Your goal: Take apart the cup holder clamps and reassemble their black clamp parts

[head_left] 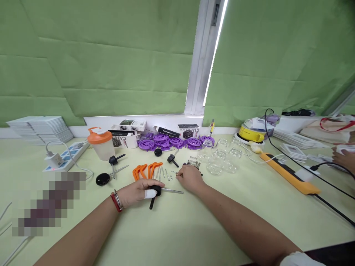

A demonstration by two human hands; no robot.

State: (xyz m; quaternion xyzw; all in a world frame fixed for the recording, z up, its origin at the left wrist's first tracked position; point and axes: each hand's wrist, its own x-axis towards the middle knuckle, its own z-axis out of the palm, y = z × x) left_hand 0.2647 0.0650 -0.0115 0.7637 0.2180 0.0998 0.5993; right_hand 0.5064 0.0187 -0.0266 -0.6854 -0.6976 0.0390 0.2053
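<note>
My left hand (138, 192), with white tape on its thumb, grips a black crank piece (156, 190). A bare metal rod (173, 191) sticks out of it to the right, and a short black arm points down toward me. My right hand (189, 177) rests on the table with its fingertips pinched together beside small loose nuts (171, 176); whatever is between the fingertips is too small to name. Just left of the nuts lie several metal screws (160, 173) and orange bent plastic pieces (146, 170). Springs (193, 162) lie behind my right hand, which partly hides dark small parts.
Similar black pieces with rods (113, 161) lie around. Purple plastic discs (169, 141) and boxes (122, 140) line the wall. Glass jars (220, 159) stand right of centre, near an orange power strip (288, 175). A shaker bottle (101, 146) is left; another person's hand (344, 159) is far right.
</note>
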